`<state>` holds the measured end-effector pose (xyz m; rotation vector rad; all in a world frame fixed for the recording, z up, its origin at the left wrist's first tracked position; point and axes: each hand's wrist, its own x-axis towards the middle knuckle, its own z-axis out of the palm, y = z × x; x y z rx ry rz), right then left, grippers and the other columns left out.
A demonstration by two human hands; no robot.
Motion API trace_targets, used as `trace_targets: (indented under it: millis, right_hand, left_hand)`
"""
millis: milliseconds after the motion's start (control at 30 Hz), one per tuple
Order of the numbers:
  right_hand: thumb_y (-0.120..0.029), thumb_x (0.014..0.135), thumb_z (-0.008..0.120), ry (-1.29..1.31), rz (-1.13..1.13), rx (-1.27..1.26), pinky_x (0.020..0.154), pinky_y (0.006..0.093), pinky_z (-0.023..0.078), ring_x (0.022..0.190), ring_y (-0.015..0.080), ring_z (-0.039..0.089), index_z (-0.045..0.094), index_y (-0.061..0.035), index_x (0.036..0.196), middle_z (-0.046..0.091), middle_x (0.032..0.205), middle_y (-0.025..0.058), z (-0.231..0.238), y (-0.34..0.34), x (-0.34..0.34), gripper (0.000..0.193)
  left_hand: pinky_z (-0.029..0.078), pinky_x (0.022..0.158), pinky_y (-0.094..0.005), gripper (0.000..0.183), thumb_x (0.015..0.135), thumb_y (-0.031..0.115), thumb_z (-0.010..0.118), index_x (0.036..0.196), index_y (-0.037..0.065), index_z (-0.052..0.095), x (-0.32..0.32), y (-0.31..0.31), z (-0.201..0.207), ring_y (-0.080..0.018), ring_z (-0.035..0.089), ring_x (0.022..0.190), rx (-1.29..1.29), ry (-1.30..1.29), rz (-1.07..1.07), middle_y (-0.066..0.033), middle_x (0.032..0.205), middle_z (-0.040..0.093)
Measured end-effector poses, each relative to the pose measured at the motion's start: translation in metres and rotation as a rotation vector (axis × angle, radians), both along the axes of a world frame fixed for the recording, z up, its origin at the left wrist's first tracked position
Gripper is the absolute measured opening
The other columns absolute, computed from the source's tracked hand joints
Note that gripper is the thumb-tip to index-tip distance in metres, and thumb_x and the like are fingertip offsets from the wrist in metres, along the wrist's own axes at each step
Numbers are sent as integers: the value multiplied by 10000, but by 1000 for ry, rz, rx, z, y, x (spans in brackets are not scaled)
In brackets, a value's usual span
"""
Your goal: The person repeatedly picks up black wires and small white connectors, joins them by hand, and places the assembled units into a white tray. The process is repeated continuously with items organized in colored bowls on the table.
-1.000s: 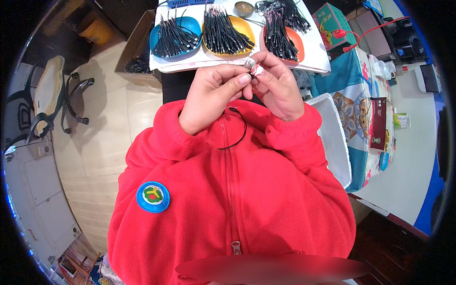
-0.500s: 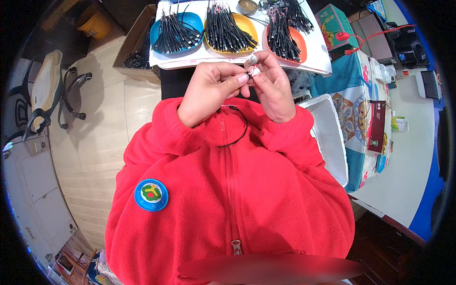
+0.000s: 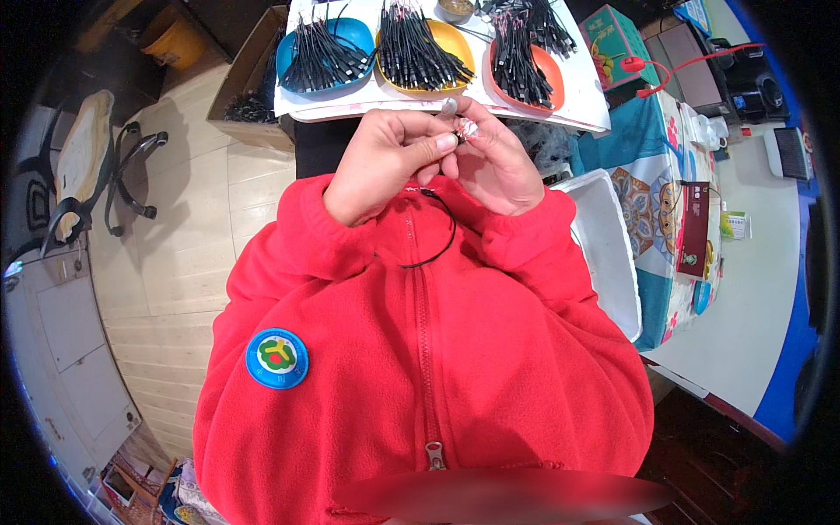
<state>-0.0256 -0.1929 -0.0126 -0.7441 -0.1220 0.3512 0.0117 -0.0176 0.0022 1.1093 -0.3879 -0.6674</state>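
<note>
My left hand (image 3: 382, 164) is closed, thumb and forefinger pinching a thin black cable (image 3: 454, 229) near one end. The cable loops down below my hands against the red jacket. Close beside it, my right hand (image 3: 500, 164) is closed too, its fingertips meeting the left ones at the cable's end. Fine red and white strands (image 3: 467, 129) show between the right thumb and forefinger; their exact form is too small to tell. A greyish wrap (image 3: 449, 107) covers the right forefinger's tip.
Past my hands, a white table (image 3: 582, 109) bears a blue bowl (image 3: 360, 37), a yellow bowl (image 3: 460, 42) and an orange bowl (image 3: 553, 70), each heaped with black cables. A white foam box (image 3: 612, 254) stands at my right, a cardboard box (image 3: 249, 131) at the far left.
Both hands stay together, shifting slightly. The right fingers have bent in closer over the cable's end. The cable loop has barely moved.
</note>
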Motion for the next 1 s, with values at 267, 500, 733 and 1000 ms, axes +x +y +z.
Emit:
trace_targets:
  millis: [267,500,733,1000]
  right_hand:
    - [-136,915,577,-6,-198,-139,725,247,455,804,130,543,448,-57,1203,548,977,38,-1,7,-3,326]
    - [-161,949,532,-161,-482,-399,638,207,381,744,74,471,455,-61,1155,509,877,8,0,14,-4,242]
    - [-245,956,523,-567,-521,-1236,486,289,365,514,141,443,507,-25,760,451,589,70,19,-4,-7,295]
    - [-172,948,541,-521,-541,-1092,515,255,399,560,96,484,528,-3,772,527,609,57,2,4,-10,245]
  left_hand:
    - [355,485,-173,142,910,46,570,956,-52,662,2,-4,-9,-30,434,540,3,9,18,-56,723,649]
    - [430,554,-188,131,901,35,583,943,-67,653,0,-3,-2,-54,527,625,84,-117,29,-62,752,649]
    - [443,584,-199,121,896,35,588,920,-67,649,1,-1,2,-63,546,647,146,-164,-4,-40,733,622]
    - [410,584,-199,139,900,76,600,891,-53,651,3,-3,-1,-55,512,637,110,-138,-79,-21,704,594]
